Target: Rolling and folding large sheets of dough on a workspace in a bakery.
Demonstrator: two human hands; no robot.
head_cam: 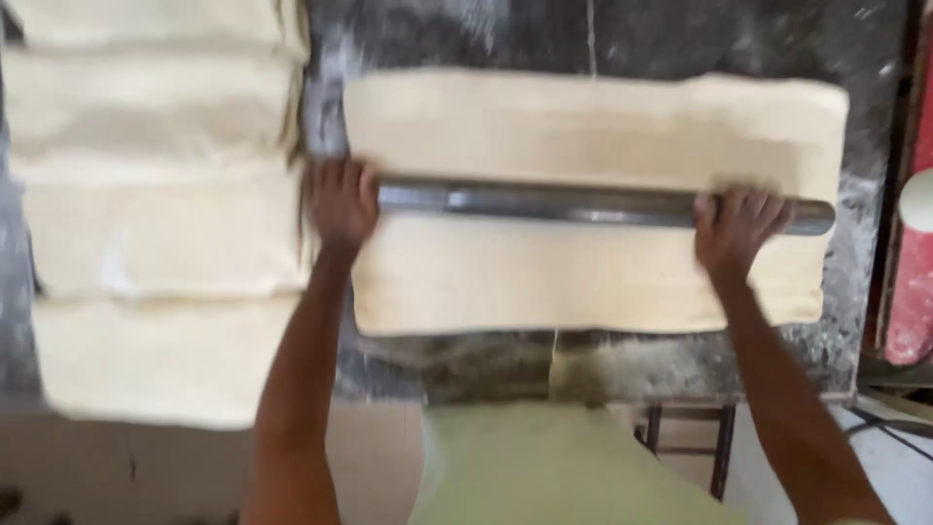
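Big flat dough (583, 194) on the floury counter (680, 39). Metal rolling pin (544, 202) across its middle. Left hand (340, 199) and right hand (734, 224) clenched on the ends, far apart for even pushing. More dough slabs (155, 233) stacked left, out of the way.

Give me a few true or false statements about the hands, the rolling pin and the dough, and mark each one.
1. Both hands press on a dark metal rolling pin. True: the left hand is on its left end, the right hand near its right end.
2. The rolling pin lies across a wide dough sheet. True.
3. The stacked dough slabs lie to the right of the sheet. False: they lie to its left.
4. The worktop is spotless white. False: it is dark and dusted with flour.
5. The rolling pin is wooden with handles. False: it is a plain metal bar.
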